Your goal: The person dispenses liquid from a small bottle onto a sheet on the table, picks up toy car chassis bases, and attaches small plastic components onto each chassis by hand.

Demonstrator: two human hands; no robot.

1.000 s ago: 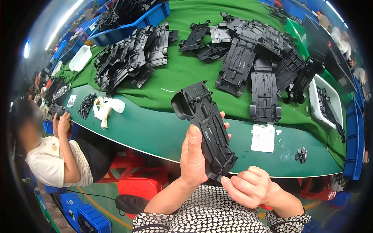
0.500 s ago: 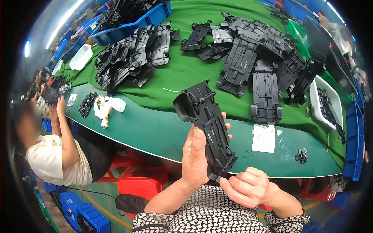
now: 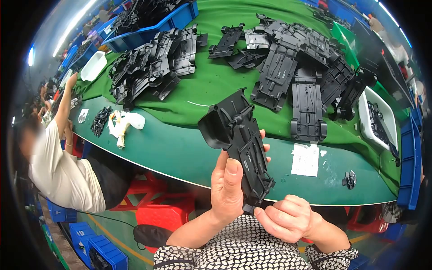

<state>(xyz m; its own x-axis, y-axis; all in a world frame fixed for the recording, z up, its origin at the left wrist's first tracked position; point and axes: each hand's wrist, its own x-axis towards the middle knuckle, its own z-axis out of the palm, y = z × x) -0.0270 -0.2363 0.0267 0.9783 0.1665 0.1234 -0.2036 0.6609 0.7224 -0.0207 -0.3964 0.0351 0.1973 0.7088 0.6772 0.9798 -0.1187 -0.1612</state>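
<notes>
A long black plastic chassis part (image 3: 245, 144) is held up over the front edge of the green table (image 3: 189, 155), tilted with its wider end up and to the left. My left hand (image 3: 228, 191) grips its lower half, thumb on the near side and fingertips showing past the right edge. At the chassis's lower end, my right hand (image 3: 285, 218) is closed, thumb and forefinger pinched on a small dark piece (image 3: 249, 209). Whether that piece is joined to the chassis cannot be made out.
Black chassis parts lie in a left pile (image 3: 153, 63) and a right pile (image 3: 288, 58) on green cloth. A white bin (image 3: 378, 117) stands right. A co-worker (image 3: 65, 166) sits left. Red stools (image 3: 164, 218) stand below the table.
The chassis has tipped slightly in my left hand, its upper end looking larger. My right hand has barely moved. The co-worker at left has stretched an arm up toward the white tray.
</notes>
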